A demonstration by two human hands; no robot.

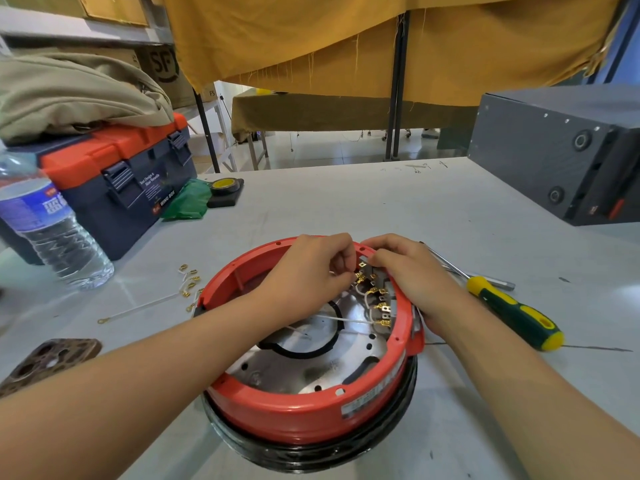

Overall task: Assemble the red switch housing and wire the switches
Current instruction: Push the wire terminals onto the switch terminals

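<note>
The round red switch housing stands open-side up on the grey table, over a black ring. Inside lies a metal plate with a black ring. Along its far right inner wall sit grey switches with several brass terminals and white wires. My left hand reaches into the housing and pinches a brass terminal at the far switches. My right hand lies over the housing's right rim, fingertips pinching at the same switch. Just what the right fingers hold is hidden.
Loose brass terminals and a white wire lie left of the housing. A yellow-green screwdriver lies at the right. A water bottle, a toolbox, a tape roll, a brown perforated plate and a grey box ring the workspace.
</note>
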